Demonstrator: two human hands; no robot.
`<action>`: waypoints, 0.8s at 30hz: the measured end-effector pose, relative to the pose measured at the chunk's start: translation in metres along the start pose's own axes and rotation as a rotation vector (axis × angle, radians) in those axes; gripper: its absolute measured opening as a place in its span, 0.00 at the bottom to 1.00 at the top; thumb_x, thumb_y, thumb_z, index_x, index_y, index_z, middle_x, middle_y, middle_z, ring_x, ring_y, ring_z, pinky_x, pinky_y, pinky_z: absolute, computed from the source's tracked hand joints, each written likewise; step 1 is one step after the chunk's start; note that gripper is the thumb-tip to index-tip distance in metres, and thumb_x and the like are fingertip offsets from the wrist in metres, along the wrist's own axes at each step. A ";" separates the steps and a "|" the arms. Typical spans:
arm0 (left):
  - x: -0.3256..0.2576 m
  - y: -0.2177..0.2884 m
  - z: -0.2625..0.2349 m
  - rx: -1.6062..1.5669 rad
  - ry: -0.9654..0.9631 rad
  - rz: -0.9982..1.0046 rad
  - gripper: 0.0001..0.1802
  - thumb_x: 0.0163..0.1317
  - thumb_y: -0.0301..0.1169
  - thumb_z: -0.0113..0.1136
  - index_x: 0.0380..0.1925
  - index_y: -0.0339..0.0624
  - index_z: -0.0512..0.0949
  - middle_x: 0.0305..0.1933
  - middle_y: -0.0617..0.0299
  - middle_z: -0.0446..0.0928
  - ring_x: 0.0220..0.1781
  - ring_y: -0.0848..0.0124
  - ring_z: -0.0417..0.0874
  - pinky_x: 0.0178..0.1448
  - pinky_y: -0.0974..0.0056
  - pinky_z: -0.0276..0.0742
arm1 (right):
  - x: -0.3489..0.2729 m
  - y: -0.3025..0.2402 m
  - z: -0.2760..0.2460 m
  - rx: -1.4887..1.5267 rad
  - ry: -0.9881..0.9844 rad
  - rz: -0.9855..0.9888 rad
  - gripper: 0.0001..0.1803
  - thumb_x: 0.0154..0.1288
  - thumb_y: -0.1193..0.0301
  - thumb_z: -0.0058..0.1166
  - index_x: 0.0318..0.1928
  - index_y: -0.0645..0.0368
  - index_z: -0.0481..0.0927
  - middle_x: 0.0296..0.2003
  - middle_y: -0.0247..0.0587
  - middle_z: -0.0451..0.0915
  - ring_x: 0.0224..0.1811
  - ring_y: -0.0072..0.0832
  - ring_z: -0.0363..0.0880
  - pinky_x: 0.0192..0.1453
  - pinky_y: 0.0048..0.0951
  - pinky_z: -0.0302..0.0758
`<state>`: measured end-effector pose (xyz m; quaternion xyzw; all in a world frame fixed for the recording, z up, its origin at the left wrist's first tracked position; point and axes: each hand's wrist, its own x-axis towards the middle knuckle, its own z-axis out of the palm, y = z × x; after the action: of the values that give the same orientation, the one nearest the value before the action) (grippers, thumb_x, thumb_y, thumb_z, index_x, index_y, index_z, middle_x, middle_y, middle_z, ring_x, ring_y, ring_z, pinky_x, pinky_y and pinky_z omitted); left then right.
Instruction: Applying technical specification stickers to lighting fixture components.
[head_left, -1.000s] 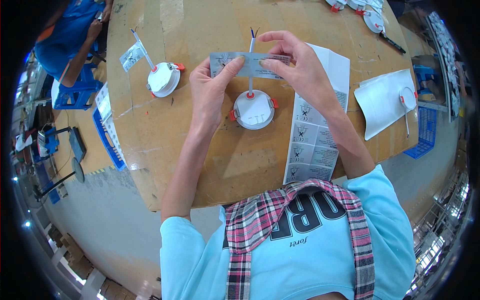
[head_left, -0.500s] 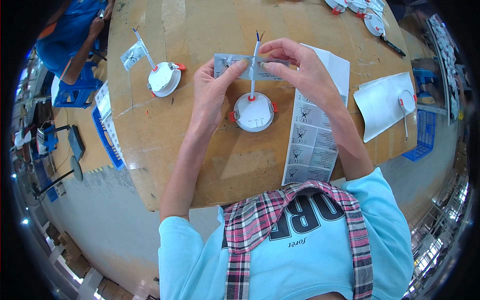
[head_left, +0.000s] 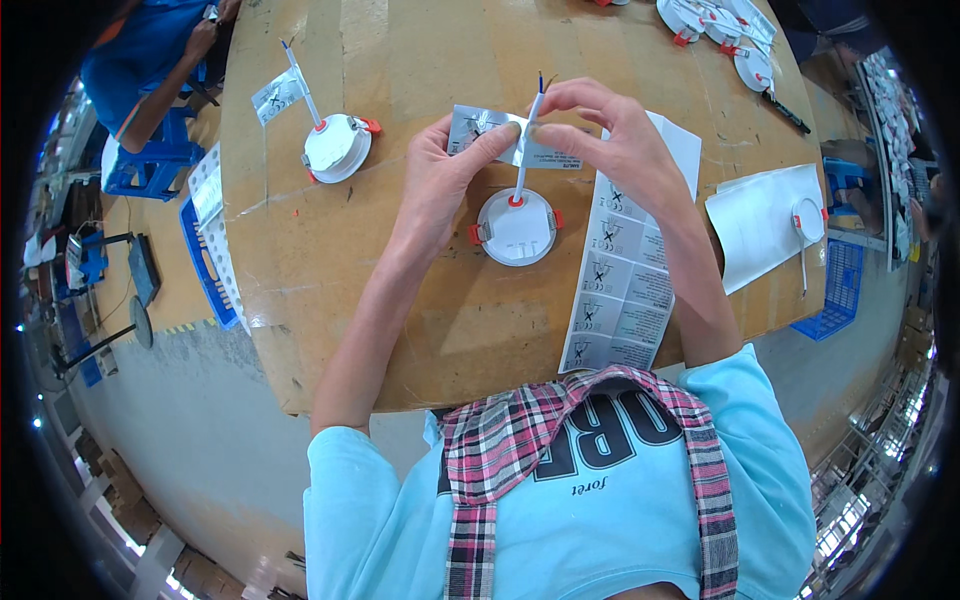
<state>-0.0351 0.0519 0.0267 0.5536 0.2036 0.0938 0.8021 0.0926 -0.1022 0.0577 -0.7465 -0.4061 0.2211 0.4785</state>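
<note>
A silver-grey printed sticker label lies across the white cable of a round white downlight. My left hand pinches the label, its thumb pressed down beside the cable. On the other side, my right hand has thumb and forefinger closed at the cable and label; the exact grip is partly hidden. The downlight rests on the table below my fingers, with red-tipped spring clips at its sides and bare wire ends above. Under my right forearm lies a sheet of labels.
Left of my hands stands another downlight with a flag label on its cable. More downlights and a black marker are at the far right. White sheets bear one downlight. A co-worker sits at the left.
The view has shifted slightly, moving the table things a little. Between my hands the label now slants, its right part lower than before. Both hands keep their places at the cable.
</note>
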 end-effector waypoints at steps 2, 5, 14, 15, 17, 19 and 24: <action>-0.001 0.001 0.002 0.015 -0.005 0.003 0.12 0.60 0.30 0.64 0.41 0.35 0.78 0.39 0.60 0.81 0.40 0.77 0.80 0.49 0.69 0.75 | 0.002 -0.001 0.004 0.026 -0.031 0.003 0.11 0.63 0.66 0.58 0.39 0.61 0.81 0.42 0.32 0.79 0.48 0.23 0.75 0.57 0.30 0.70; -0.002 0.001 0.003 0.025 -0.011 0.013 0.13 0.60 0.32 0.65 0.40 0.36 0.79 0.38 0.61 0.81 0.38 0.78 0.79 0.47 0.70 0.74 | 0.002 0.007 0.008 0.188 -0.057 0.076 0.09 0.62 0.69 0.60 0.37 0.62 0.80 0.40 0.33 0.79 0.45 0.22 0.77 0.54 0.26 0.71; -0.001 -0.006 0.007 -0.020 0.031 0.036 0.10 0.59 0.32 0.65 0.36 0.36 0.81 0.33 0.63 0.82 0.35 0.79 0.79 0.44 0.70 0.73 | -0.002 0.011 0.013 0.359 -0.038 0.129 0.07 0.62 0.70 0.59 0.31 0.61 0.78 0.33 0.28 0.76 0.37 0.15 0.74 0.46 0.19 0.70; -0.001 -0.007 0.007 -0.024 0.044 0.048 0.10 0.59 0.32 0.65 0.35 0.36 0.82 0.31 0.63 0.82 0.34 0.79 0.78 0.42 0.71 0.73 | -0.002 0.011 0.013 0.359 -0.039 0.131 0.07 0.62 0.70 0.59 0.31 0.61 0.78 0.33 0.28 0.76 0.37 0.15 0.74 0.46 0.19 0.70; -0.001 -0.008 0.007 -0.015 0.049 0.044 0.10 0.59 0.32 0.65 0.35 0.36 0.82 0.31 0.63 0.82 0.34 0.79 0.78 0.42 0.71 0.73 | -0.003 0.009 0.012 0.411 -0.063 0.185 0.08 0.62 0.70 0.59 0.31 0.60 0.78 0.33 0.28 0.76 0.36 0.14 0.72 0.44 0.18 0.68; 0.000 -0.007 0.008 -0.009 0.046 0.042 0.10 0.59 0.32 0.64 0.35 0.36 0.82 0.31 0.63 0.82 0.33 0.79 0.78 0.41 0.71 0.73 | -0.004 0.013 0.013 0.420 -0.049 0.195 0.08 0.62 0.69 0.60 0.31 0.60 0.78 0.32 0.28 0.76 0.35 0.14 0.72 0.43 0.17 0.67; -0.001 -0.003 0.001 0.060 -0.006 0.017 0.20 0.64 0.37 0.60 0.48 0.31 0.76 0.36 0.60 0.81 0.37 0.76 0.80 0.46 0.70 0.76 | -0.004 0.012 0.012 0.419 -0.035 0.204 0.09 0.61 0.66 0.61 0.30 0.59 0.78 0.30 0.28 0.76 0.34 0.12 0.71 0.41 0.17 0.65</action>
<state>-0.0356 0.0497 0.0248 0.5795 0.1993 0.0929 0.7847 0.0864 -0.1019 0.0415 -0.6642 -0.2822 0.3606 0.5909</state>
